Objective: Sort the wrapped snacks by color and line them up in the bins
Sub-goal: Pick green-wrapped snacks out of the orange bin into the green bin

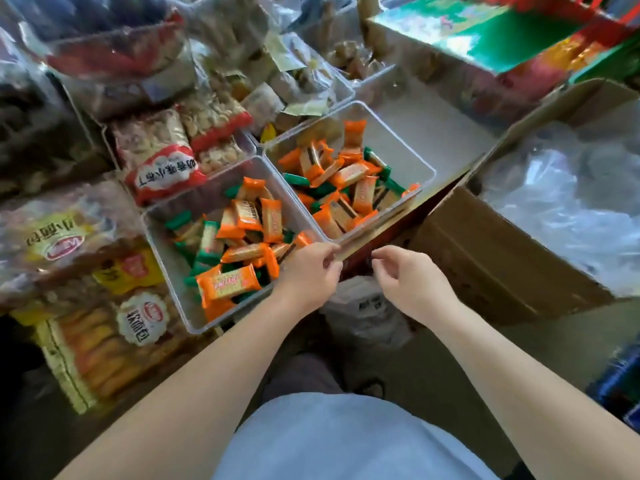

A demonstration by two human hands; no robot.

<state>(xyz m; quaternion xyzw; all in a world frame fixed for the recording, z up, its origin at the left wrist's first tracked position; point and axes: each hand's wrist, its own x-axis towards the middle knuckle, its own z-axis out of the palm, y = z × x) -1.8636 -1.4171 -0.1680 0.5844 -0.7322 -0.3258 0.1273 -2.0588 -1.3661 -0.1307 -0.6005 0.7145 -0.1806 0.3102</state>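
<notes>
Orange snacks (228, 285) and green snacks (296, 179) lie jumbled together in two clear plastic bins set side by side in front of us, neither colour lined up or kept apart. In the left bin (162, 268) the wrappers fill most of the floor, with one large orange pack at the near end. In the right bin (398, 133) they are heaped toward the near side, and its far half is bare.

Our left hand (313, 268) sits at the near corner of the right bin, fingers and thumb curled in a pinch on its rim. Our right hand (403, 275) hovers just beside it, below the same near edge, fingers loosely curled and holding nothing.

A bag of peanuts (156, 161) lies behind the left bin, a bag of bread (93, 341) to its left, and a cardboard box (485, 258) lined with clear plastic stands to the right.
</notes>
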